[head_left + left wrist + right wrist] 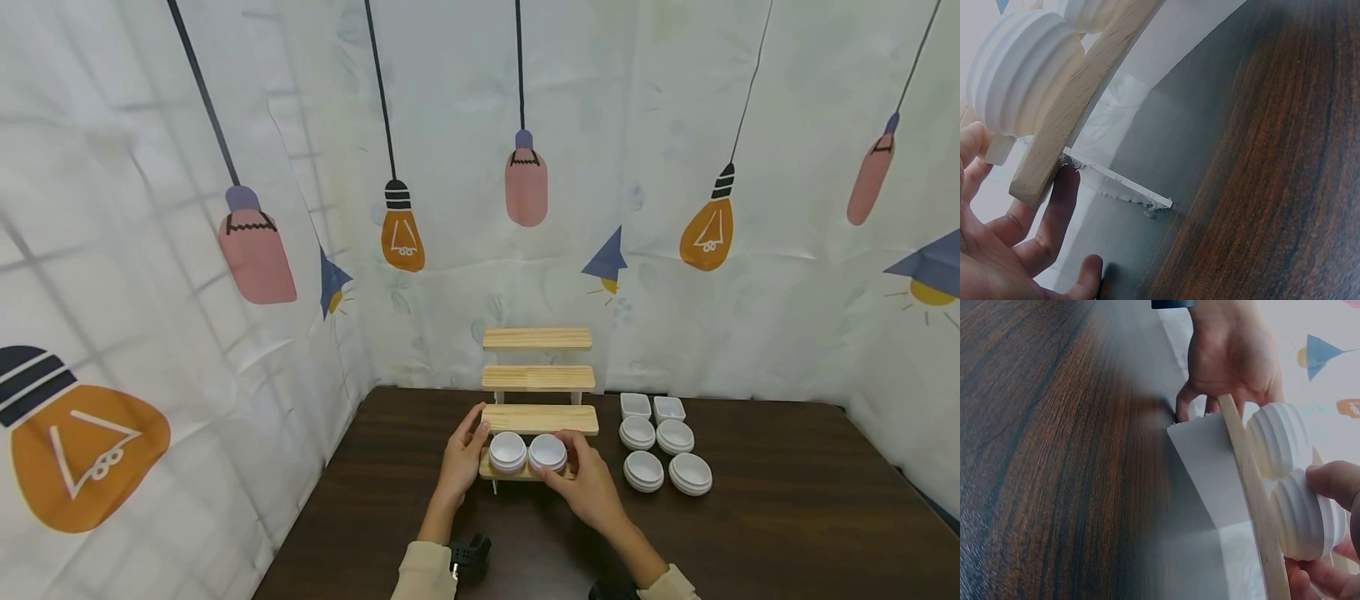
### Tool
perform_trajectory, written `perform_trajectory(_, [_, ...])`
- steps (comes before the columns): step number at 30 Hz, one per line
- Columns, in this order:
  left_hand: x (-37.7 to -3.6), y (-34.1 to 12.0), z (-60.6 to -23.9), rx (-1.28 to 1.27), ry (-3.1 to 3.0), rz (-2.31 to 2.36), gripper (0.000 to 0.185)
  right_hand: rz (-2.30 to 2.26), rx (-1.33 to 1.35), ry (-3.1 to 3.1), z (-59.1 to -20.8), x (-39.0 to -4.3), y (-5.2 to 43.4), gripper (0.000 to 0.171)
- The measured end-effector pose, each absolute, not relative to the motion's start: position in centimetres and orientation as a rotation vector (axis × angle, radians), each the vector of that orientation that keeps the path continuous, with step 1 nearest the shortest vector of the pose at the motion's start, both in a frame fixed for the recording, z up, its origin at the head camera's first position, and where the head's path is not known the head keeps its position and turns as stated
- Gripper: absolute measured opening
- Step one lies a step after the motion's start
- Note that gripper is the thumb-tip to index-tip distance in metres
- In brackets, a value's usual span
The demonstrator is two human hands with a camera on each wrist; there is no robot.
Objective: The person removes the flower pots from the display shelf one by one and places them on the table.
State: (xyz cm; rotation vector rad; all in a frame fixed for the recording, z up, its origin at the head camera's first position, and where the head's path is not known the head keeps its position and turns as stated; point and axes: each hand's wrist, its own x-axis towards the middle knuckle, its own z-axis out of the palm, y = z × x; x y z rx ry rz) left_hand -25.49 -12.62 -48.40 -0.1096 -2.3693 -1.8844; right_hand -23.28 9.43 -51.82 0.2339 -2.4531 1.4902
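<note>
A stepped wooden display stand [537, 419] with light planks stands at the back of the table. Two white ridged round bowls or small bowl stacks sit side by side on its lowest plank, the left one [507, 451] and the right one [547, 452]. My right hand [588, 487] grips the right bowl, thumb in front and fingers round its far side, as the right wrist view shows with the bowl [1302, 512]. My left hand [459, 467] holds the stand's left end, its fingers around the plank end [1038, 181] beside the white support.
Several white round bowls [643, 472] and square dishes [635, 405] stand in two columns on the dark wooden table [772, 483], right of the stand. A printed white cloth [450, 325] hangs behind the table and along its sides.
</note>
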Motion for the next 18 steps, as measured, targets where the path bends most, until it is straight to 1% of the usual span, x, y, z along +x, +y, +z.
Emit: perform_trajectory(18, [-25.8,-12.68,-48.76,-0.111,-2.367,-1.892,0.046,1.546,0.261,-2.451,-51.97,-23.33,9.91,0.054])
